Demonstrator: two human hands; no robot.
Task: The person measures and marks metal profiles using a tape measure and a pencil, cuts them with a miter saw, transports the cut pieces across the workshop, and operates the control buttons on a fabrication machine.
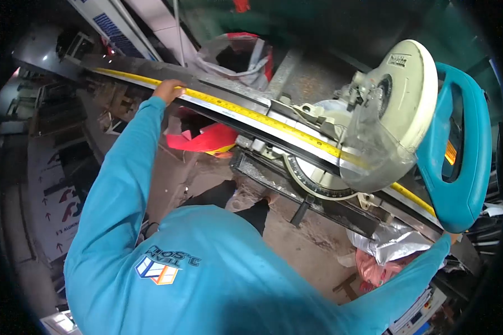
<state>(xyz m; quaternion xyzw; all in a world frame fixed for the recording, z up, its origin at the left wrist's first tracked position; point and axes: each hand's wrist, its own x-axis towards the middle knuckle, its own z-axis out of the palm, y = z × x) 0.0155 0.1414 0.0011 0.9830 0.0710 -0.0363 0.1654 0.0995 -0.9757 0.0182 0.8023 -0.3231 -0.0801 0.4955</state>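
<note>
My left hand [167,91] is closed over the edge of a long white-and-dark profile [237,118], its fingers bent at the yellow tape measure [223,104]. The tape blade is stretched along the profile, passing under the clear guard of a miter saw [411,95] and showing again on the far side. The saw has a cream blade cover and a teal handle [469,151]. At the lower right, my right hand [456,238] is near the profile's right end, just below the handle. Only a sliver of it shows, and its fingers are hidden.
An open bag [237,58] stands behind the profile. Below it lies a red bag [201,137]. Silver wrapping [394,243] and a pink plastic bag [377,271] sit near my right arm. The saw's lock lever [302,210] sticks out toward my body.
</note>
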